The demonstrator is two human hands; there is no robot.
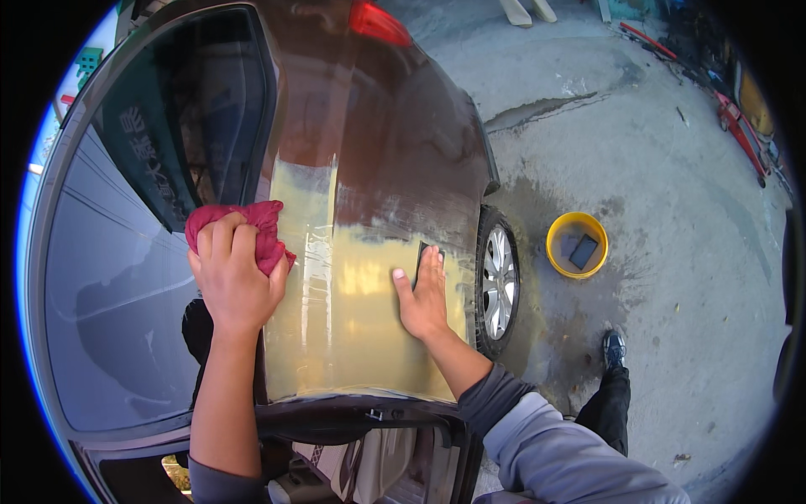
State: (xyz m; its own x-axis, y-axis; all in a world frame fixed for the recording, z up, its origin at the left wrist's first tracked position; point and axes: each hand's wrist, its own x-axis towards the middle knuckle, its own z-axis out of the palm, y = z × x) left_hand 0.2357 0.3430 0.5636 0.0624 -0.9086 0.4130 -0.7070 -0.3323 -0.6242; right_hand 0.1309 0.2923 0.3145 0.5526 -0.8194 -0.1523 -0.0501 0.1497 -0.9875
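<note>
My left hand point(233, 281) is closed around a crumpled dark-pink cloth point(267, 225), against the car's side between the rear window and the panel. The fingers of my right hand point(426, 304) lie flat over a black sheet that looks like sandpaper point(421, 254), pressing it to the panel; most of the sheet is hidden under them. This rear panel point(361, 336) is coated in wet, shiny yellowish filler or primer. Above it, the brown bodywork point(395, 143) carries pale smears along the border.
The rear wheel point(499, 281) stands right of my right hand. On the wet concrete floor sits a yellow bucket point(552, 245) holding cloudy water and a dark rectangular piece point(583, 250). An open door shows seats below the panel. A red floor jack point(740, 134) lies far right.
</note>
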